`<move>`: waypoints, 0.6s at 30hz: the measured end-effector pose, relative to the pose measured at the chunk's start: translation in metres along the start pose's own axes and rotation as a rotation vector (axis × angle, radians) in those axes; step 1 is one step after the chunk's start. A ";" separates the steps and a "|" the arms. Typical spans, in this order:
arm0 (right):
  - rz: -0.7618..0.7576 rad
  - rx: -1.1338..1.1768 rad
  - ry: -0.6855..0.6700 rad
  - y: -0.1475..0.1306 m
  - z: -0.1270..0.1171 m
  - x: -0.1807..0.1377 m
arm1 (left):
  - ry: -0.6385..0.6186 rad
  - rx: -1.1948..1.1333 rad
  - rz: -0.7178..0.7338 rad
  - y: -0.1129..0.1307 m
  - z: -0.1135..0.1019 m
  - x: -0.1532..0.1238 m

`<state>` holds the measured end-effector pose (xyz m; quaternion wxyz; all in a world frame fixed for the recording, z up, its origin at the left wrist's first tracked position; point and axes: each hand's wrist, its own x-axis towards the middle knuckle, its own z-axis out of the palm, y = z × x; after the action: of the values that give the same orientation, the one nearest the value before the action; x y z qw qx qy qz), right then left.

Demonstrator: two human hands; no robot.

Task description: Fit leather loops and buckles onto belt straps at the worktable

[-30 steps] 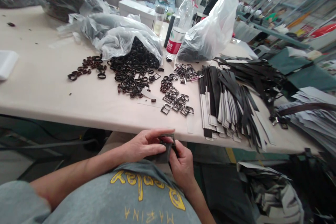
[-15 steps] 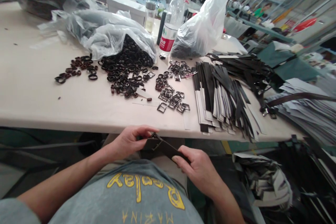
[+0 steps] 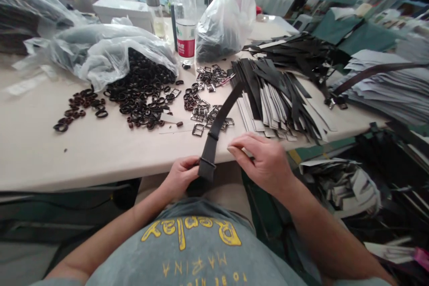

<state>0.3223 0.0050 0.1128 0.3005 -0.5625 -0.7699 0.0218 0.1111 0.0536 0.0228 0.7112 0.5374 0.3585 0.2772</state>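
Observation:
My left hand (image 3: 182,176) is closed on a dark strap (image 3: 219,120) at the table's front edge. A metal buckle (image 3: 207,162) sits across the strap beside my left fingers, and a dark loop (image 3: 212,136) goes around it farther up. The strap's far end slants up to the right, over loose buckles (image 3: 198,129). To the right of the strap, and apart from it, is my right hand (image 3: 263,158). Its thumb and forefinger tips are pinched together, with nothing visible between them.
Dark loops (image 3: 144,103) spill from a clear plastic bag (image 3: 100,49). Black and white strips (image 3: 268,103) lie in a stack at the right. A bottle (image 3: 185,31) and a tied white bag (image 3: 228,13) stand behind. Grey sheets (image 3: 375,80) are piled far right.
My right hand has let go of the strap and moved up and right. The strap now stretches up over the table, still in my left hand. The head view has shifted.

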 end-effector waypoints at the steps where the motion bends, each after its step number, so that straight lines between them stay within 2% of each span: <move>1: 0.110 0.098 -0.044 0.003 0.009 -0.009 | 0.035 -0.025 -0.002 -0.001 0.000 0.002; 4: 0.332 0.426 -0.260 0.006 0.042 -0.034 | 0.069 -0.076 0.002 -0.005 0.002 0.006; 6: 0.393 0.651 -0.284 0.003 0.065 -0.043 | 0.052 -0.120 0.006 -0.010 0.006 0.007; 9: 0.463 0.964 -0.114 -0.003 0.092 -0.047 | 0.036 -0.163 -0.001 -0.020 0.014 0.006; 12: 0.539 1.237 0.003 -0.007 0.105 -0.048 | 0.056 -0.179 0.001 -0.029 0.017 0.006; 15: 0.602 1.401 0.038 -0.011 0.109 -0.048 | 0.072 -0.181 -0.013 -0.037 0.017 0.007; 18: 0.698 1.465 0.118 -0.015 0.112 -0.047 | 0.089 -0.189 -0.050 -0.040 0.021 0.010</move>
<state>0.2633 -0.0079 0.0057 0.6084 -0.4312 -0.3233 0.5826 0.1341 0.0389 -0.0145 0.7488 0.4457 0.3756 0.3155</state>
